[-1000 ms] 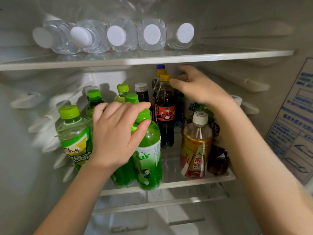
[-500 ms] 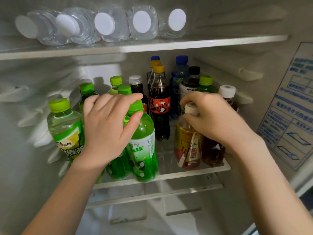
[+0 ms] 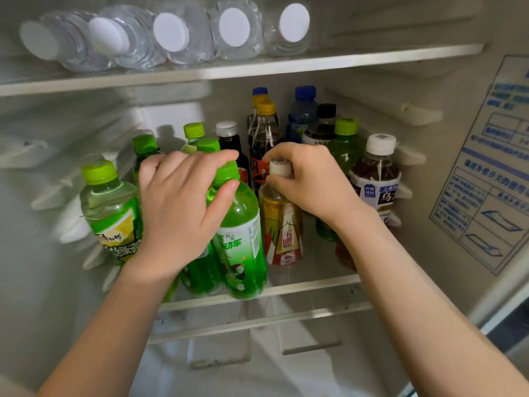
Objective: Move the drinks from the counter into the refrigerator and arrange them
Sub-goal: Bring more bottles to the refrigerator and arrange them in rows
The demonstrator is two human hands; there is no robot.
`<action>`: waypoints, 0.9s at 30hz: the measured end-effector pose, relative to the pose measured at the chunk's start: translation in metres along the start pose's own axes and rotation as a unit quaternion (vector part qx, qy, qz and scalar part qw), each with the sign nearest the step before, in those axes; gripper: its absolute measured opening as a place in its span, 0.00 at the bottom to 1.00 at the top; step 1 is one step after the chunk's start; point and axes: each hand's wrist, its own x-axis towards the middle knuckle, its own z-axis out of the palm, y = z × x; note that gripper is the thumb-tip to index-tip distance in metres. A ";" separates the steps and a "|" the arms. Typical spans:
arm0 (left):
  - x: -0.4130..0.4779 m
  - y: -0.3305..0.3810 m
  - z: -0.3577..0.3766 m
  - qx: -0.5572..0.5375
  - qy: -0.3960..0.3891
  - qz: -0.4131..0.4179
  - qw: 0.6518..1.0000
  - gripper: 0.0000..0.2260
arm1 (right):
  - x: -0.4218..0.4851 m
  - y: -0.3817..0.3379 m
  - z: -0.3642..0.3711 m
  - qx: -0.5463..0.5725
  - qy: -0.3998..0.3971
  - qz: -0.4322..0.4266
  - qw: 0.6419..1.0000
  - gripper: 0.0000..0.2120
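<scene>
Inside the refrigerator, many drink bottles stand on the middle glass shelf (image 3: pixel 309 285). My left hand (image 3: pixel 183 207) grips the neck of a green tea bottle (image 3: pixel 243 253) at the shelf's front. My right hand (image 3: pixel 309 181) pinches the white cap of a yellow energy drink bottle (image 3: pixel 282 233), which stands close against the green bottle's right side. Another green tea bottle (image 3: pixel 111 213) stands at the far left. A dark oolong tea bottle (image 3: pixel 378 179) with a white cap stands at the right. Cola bottles with yellow caps (image 3: pixel 264 130) stand behind.
Several clear water bottles (image 3: pixel 171 35) lie on their sides on the upper shelf (image 3: pixel 257 70), caps facing me. A blue-printed label (image 3: pixel 486 173) covers the right wall. Blue-capped and black-capped bottles stand at the back. Below the middle shelf lie rails and a lower compartment.
My right hand came down from the back row onto the yellow bottle's cap and slid that bottle left, up against the green bottle. My left hand has kept its grip.
</scene>
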 end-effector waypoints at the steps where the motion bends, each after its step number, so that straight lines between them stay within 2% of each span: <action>1: 0.000 0.000 0.000 -0.001 0.001 0.001 1.000 0.16 | 0.000 0.001 0.001 0.004 0.005 0.000 1.000 0.16; 6: -0.001 0.000 0.000 -0.002 0.004 0.004 1.000 0.16 | -0.001 0.005 0.005 0.027 0.025 0.000 0.999 0.19; 11: 0.000 0.000 0.000 -0.002 0.008 0.007 1.000 0.16 | -0.020 0.008 0.011 0.053 0.046 0.031 0.997 0.32; 17: 0.000 -0.001 0.002 0.000 0.013 0.011 1.000 0.16 | -0.030 0.007 0.018 0.074 0.066 0.072 0.992 0.22; 25: -0.001 -0.001 0.001 0.000 0.010 0.008 1.000 0.16 | -0.029 0.002 0.020 0.089 0.064 0.082 0.991 0.22; 27: -0.001 -0.001 0.001 0.001 0.008 0.007 1.000 0.16 | -0.035 -0.002 0.018 0.095 0.085 0.077 0.989 0.23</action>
